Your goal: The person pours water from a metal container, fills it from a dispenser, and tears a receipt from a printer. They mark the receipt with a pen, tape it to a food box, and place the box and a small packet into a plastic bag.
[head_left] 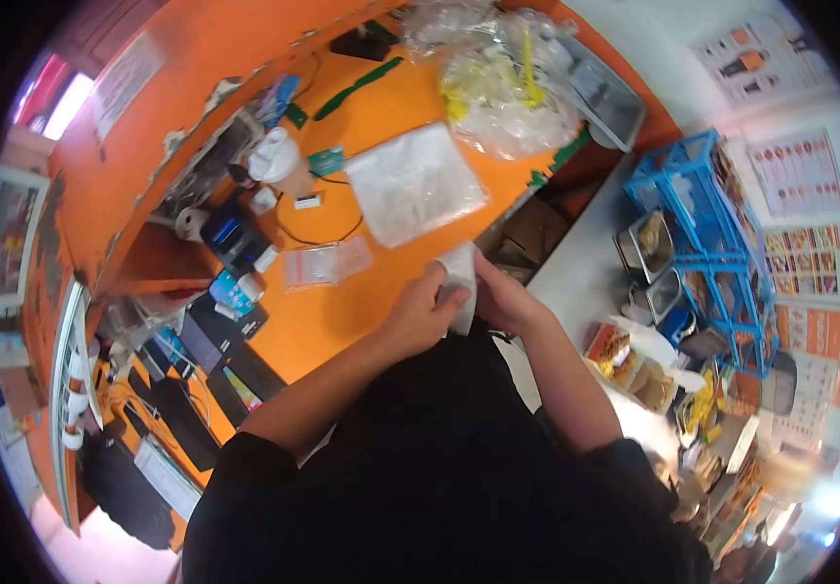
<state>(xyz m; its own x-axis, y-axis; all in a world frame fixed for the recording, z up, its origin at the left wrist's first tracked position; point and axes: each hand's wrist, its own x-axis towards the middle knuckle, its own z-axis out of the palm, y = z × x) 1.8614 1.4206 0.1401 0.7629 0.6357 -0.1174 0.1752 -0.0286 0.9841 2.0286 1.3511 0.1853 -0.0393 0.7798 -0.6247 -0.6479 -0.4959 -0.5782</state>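
Observation:
Between my two hands is a thin white folded sheet point(458, 265), held upright in front of my body near the table's edge; whether it is paper or plastic I cannot tell. My left hand point(422, 310) grips its left side, with the thumb lying across the front. On its right side, my right hand point(506, 295) has its fingers closed around the edge. Just beyond my hands, a flat stack of whitish plastic bags point(415, 185) lies on the orange table point(303, 336). A smaller clear packet point(328, 263) rests left of the stack.
A heap of clear and yellow plastic bags point(508, 83) fills the table's far end, beside a grey tray point(603, 97). Toward the left stand a dark card-terminal-like device point(230, 234) and a white-lidded container point(274, 156). Blue crates point(697, 214) and metal food pans point(649, 243) are at right.

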